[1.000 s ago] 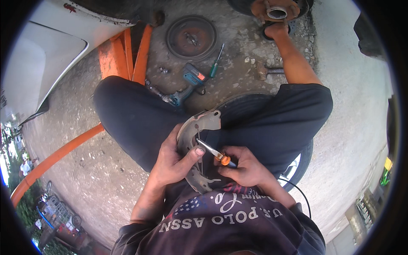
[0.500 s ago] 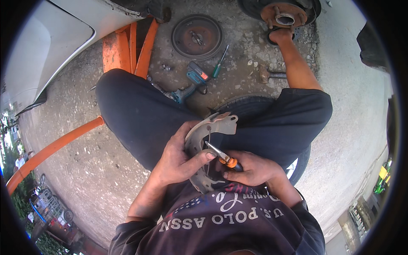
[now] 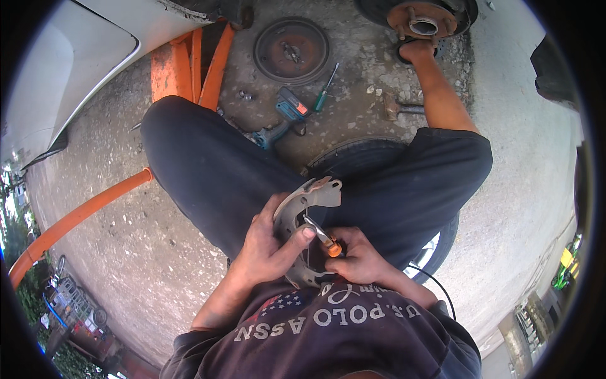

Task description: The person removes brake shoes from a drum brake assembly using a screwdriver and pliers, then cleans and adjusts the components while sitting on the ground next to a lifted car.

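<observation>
A curved, grey-brown brake shoe [image 3: 290, 215] is held in front of my shirt, over my lap. My left hand [image 3: 268, 246] grips its outer curve, with the thumb reaching across the inner side. Wrapped in my right hand [image 3: 358, 256] is a pair of pliers [image 3: 333, 246] with orange-and-black handles. Their metal jaws point up and left into the shoe's hollow, close to my left thumb. A thin wire or rod runs along the inside of the shoe. Whether the jaws grip anything there, I cannot tell.
On the ground ahead lie a teal cordless impact driver [image 3: 278, 123], a green screwdriver [image 3: 326, 88], a hammer [image 3: 401, 108] and a rusty brake drum [image 3: 291, 50]. A wheel hub [image 3: 421, 22] is at the top. An orange jack [image 3: 189, 66] stands left; a tyre [image 3: 353, 148] lies beneath my legs.
The brake shoe has shifted slightly left and down. My right hand has moved a little left and turned, so the pliers' handles are more covered and the jaws steeper.
</observation>
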A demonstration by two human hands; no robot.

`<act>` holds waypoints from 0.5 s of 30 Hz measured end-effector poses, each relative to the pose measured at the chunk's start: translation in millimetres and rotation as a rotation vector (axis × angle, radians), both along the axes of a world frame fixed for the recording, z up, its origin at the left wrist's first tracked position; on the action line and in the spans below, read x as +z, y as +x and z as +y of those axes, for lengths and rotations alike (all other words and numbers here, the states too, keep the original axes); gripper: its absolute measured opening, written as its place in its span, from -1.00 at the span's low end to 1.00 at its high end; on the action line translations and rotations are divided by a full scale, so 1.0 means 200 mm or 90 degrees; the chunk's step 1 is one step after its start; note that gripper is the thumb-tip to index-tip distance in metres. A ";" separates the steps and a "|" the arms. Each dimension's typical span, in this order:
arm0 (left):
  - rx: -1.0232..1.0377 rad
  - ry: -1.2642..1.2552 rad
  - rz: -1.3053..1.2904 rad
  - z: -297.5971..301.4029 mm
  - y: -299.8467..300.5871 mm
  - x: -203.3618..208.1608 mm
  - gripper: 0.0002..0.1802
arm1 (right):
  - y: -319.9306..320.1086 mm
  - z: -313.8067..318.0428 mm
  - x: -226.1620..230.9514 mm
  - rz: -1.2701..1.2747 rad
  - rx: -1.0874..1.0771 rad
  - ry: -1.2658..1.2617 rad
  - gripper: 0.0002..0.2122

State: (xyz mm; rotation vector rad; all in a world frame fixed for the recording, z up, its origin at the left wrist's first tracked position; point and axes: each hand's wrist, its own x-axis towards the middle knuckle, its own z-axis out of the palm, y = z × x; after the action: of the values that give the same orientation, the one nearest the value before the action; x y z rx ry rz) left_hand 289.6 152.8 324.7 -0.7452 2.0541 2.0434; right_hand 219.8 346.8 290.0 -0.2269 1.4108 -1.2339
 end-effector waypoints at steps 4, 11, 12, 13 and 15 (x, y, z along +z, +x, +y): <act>-0.038 -0.078 0.039 0.01 0.00 0.01 -0.40 | 0.00 0.01 0.01 -0.014 0.013 -0.023 -0.79; -0.027 -0.041 -0.011 0.02 0.04 0.01 -0.25 | 0.05 0.01 0.02 -0.037 -0.055 -0.042 -0.81; -0.018 -0.036 -0.005 0.02 0.04 0.00 -0.25 | 0.06 0.00 0.02 -0.032 -0.063 -0.039 -0.83; -0.009 -0.030 0.000 0.02 0.04 0.00 -0.25 | 0.06 0.00 0.02 -0.027 -0.070 -0.035 -0.84; -0.030 -0.041 0.026 0.02 0.05 0.01 -0.28 | 0.05 0.00 0.00 0.105 0.012 -0.036 -0.88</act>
State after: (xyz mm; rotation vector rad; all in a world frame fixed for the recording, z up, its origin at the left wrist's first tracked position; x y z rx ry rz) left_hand 300.1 156.9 326.0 -0.6647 2.1477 1.9923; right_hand 229.8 347.6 290.1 -0.3875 1.5129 -1.2630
